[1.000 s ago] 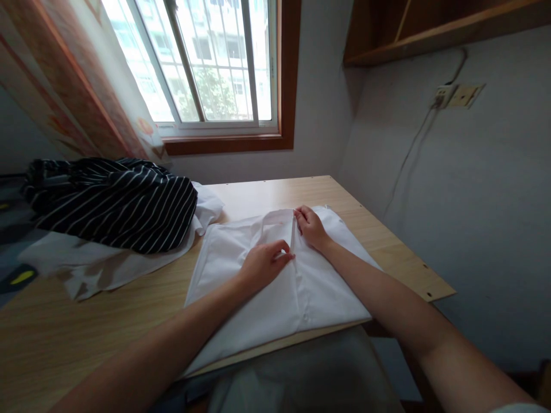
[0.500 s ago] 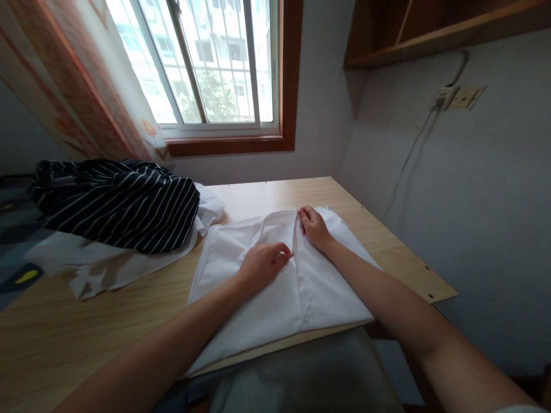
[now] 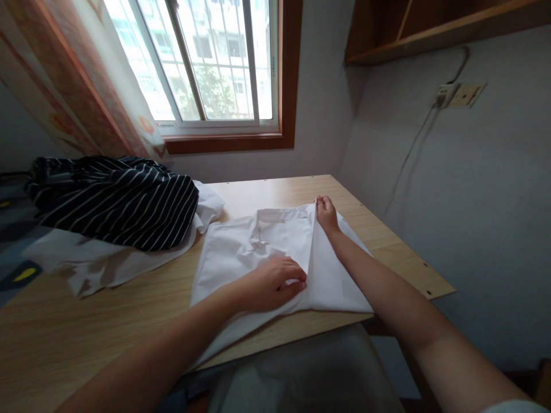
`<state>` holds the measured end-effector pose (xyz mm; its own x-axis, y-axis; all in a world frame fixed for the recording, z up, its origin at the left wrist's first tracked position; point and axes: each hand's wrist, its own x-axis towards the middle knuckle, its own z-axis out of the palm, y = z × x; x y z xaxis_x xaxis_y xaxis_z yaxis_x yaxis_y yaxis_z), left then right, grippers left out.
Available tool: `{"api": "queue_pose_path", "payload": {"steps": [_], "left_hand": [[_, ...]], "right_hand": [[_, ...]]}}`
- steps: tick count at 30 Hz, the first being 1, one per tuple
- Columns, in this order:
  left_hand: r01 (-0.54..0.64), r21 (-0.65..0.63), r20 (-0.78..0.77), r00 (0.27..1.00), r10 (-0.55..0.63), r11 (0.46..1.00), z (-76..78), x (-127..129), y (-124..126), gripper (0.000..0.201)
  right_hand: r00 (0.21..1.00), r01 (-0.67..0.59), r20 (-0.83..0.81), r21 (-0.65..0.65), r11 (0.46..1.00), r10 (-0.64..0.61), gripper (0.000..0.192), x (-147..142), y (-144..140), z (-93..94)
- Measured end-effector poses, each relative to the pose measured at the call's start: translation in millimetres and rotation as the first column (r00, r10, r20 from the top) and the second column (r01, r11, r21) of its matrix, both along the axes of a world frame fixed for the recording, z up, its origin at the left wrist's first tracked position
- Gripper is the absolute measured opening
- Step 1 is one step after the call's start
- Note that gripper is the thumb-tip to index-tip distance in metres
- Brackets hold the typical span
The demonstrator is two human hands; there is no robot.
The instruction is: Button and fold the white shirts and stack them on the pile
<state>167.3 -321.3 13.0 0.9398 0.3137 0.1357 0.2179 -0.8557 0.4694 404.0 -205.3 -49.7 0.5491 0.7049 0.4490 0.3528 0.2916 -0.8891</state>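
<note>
A: The right hand (image 3: 326, 213) has slid up to the far corner of the white shirt (image 3: 258, 252), pinching its edge; the left hand (image 3: 275, 281) has dropped back, fingers flat on the fold.

B: So the right panel now lies folded over the middle.

A: The shirt sits near the table (image 3: 86, 321) front edge. Striped garment (image 3: 116, 201) crowds the left; the far side is bare.

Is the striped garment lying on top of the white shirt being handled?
No, the striped garment lies apart at the left of the table, clear of the white shirt.
</note>
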Motion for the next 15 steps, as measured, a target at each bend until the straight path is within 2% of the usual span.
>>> {"api": "queue_pose_path", "payload": {"steps": [5,10,15], "left_hand": [[-0.084,-0.070,-0.006,0.996,0.084,0.994,-3.7,-1.7,-0.3,0.027],[-0.201,-0.066,-0.042,0.979,0.199,0.977,-13.5,0.6,2.9,0.030],[-0.335,-0.021,0.003,0.942,0.335,0.942,-19.1,9.4,3.8,0.030]], "right_hand": [[0.997,0.057,-0.040,-0.042,0.997,-0.059,0.032,21.5,10.7,-0.3],[0.994,0.107,0.007,-0.048,0.993,-0.106,0.030,39.8,17.2,-2.4],[0.988,0.143,0.054,-0.034,0.989,-0.141,0.030,53.4,19.9,-1.8]]}}
